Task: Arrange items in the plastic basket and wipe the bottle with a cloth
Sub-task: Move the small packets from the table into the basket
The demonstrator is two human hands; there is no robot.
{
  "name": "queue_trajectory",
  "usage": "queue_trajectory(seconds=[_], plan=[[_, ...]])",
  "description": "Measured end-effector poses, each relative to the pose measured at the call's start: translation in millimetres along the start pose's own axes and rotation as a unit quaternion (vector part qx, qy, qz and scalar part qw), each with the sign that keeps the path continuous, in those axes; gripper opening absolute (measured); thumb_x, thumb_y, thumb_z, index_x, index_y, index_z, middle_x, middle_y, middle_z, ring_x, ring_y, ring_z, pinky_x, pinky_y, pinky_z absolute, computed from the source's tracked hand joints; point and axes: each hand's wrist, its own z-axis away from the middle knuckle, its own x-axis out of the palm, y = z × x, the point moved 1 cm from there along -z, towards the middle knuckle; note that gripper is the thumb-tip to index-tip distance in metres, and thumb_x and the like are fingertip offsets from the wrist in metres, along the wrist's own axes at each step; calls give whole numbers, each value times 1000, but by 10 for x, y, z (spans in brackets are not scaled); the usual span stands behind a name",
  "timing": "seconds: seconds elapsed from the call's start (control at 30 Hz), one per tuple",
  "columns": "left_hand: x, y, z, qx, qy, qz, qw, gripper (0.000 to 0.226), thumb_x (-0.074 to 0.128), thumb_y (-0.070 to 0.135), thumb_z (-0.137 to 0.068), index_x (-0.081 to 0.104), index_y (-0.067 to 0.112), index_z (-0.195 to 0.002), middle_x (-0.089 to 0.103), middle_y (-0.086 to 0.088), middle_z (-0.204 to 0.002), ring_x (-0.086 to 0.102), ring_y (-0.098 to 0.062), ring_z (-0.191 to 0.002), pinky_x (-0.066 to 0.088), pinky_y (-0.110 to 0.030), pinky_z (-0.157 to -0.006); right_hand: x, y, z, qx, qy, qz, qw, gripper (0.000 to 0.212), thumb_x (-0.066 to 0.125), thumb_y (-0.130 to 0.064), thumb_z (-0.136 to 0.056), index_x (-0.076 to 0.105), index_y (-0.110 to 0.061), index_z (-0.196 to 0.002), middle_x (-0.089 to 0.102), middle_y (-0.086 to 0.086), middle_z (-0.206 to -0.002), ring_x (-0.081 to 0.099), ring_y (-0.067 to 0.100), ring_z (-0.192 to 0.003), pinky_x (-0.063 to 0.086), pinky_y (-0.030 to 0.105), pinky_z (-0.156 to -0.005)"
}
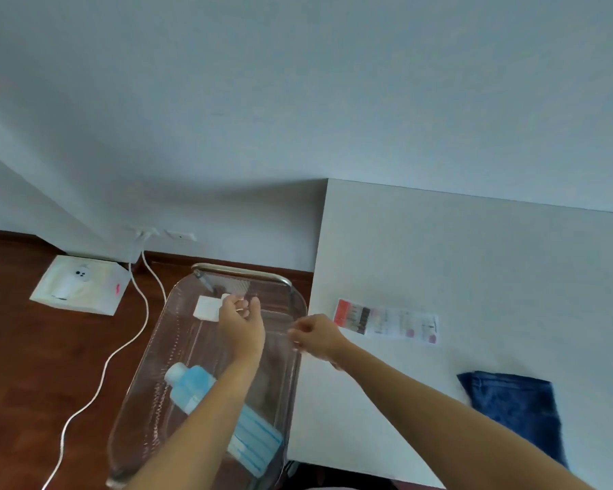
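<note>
A clear plastic basket (146, 383) with a metal handle (241, 269) stands beside the white table. Inside it lie a light-blue bottle (188, 385), a stack of blue face masks (259, 443) and a small white pad (207, 308) at the far end. My left hand (241, 325) reaches into the far end of the basket, its fingers curled over something small next to the pad; what it holds is not clear. My right hand (315, 335) rests at the basket's right rim, fingers closed, blurred. A folded dark-blue cloth (517, 406) lies on the table at the right.
The white table (475, 259) carries a flat printed packet (386, 321) near its left edge. On the wooden floor at the left sit a white box (80, 284) and white cables (121, 348) running to wall sockets.
</note>
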Motion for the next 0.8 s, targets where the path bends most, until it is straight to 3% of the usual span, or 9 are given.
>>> queue_trajectory(seconds=[0.07,0.13,0.23,0.37,0.47,0.53,0.63,0.8], plan=[[163,135,205,78,-34,-29,996,29,60,24,-95,57,11,-121,65,-6,-113,59,-13,-96,38,-7,-66,-298,133,152,-4,33,-4,999,20,59,-17,-92,71,-3,-100,71,9,-91,65,14,-77,54,24,-74],[336,242,368,141,-78,-41,986,27,64,16,-93,60,8,-118,63,-7,-110,59,-16,-93,44,-10,-68,-594,295,272,-2,79,-21,997,20,60,-13,-90,69,4,-97,70,13,-93,66,15,-73,56,26,-73],[586,313,499,217,-160,-101,958,27,67,11,-90,63,5,-116,61,-10,-112,59,-19,-97,53,-28,-84,-968,535,389,8,166,-28,986,12,61,-8,-86,70,-2,-91,70,10,-81,64,16,-65,56,32,-73],[869,316,518,296,-272,-233,885,41,67,18,-91,54,9,-129,54,-8,-130,51,-22,-122,43,-27,-99,-1261,768,405,-14,245,91,965,22,68,-15,-85,68,-9,-105,64,4,-89,60,17,-83,46,23,-75],[1020,285,492,328,-331,-339,817,62,68,27,-90,39,16,-144,41,-3,-149,40,-22,-136,43,-36,-109,-1349,891,356,-23,225,226,948,52,71,-31,-82,54,-17,-129,51,8,-120,47,24,-112,41,32,-95],[1083,266,474,334,-355,-389,782,71,68,29,-90,31,18,-149,31,-2,-157,31,-22,-144,38,-44,-114,-1378,940,313,-21,211,283,935,66,71,-42,-80,47,-19,-137,44,7,-129,38,27,-120,33,36,-102],[1136,250,435,349,-342,-405,773,72,70,29,-88,33,17,-148,36,-3,-154,32,-22,-143,37,-43,-114,-1410,962,250,-25,180,315,931,78,74,-52,-73,45,-22,-139,41,6,-134,34,27,-123,27,37,-103],[1137,238,410,344,-321,-413,780,71,75,32,-83,40,15,-142,44,-7,-140,42,-24,-130,44,-39,-105,-1396,972,197,-39,152,360,920,78,80,-49,-66,49,-26,-134,46,2,-133,35,26,-126,26,39,-104]])
